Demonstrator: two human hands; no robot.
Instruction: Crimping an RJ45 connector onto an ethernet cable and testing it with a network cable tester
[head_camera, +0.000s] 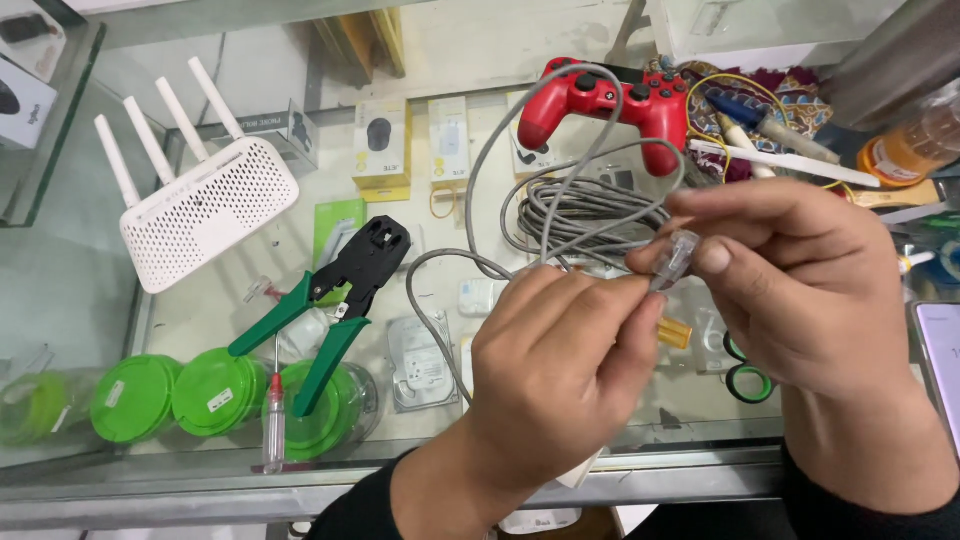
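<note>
Clear plastic, the small cable connector (678, 257) sits pinched between the thumb and forefinger of my right hand (800, 290), held up in the middle of the view above the glass tabletop (200, 310). My left hand (555, 370) is closed on the grey cable (480, 180) just below the connector, its fingertips pressing the cable end where it meets the plug, so both hands are clamped on the same piece and nearly touching each other. From my left hand the cable loops upward and back, then joins a loose grey coil (585, 210) lying on the glass behind my fingers. Just beyond the coil rests a red game controller (610, 100). To the left of my hands lies a crimping tool (330, 300) with green handles and a black head, and just below it a small screwdriver (273, 425) with a clear handle stands close to the tabletop's front edge. Further left sits a white router (205, 210) with four upright antennas. Under the glass I can see round green-lidded containers (215, 392) and small boxed items. By my right wrist, green-handled scissors (745, 375) lie partly hidden.
</note>
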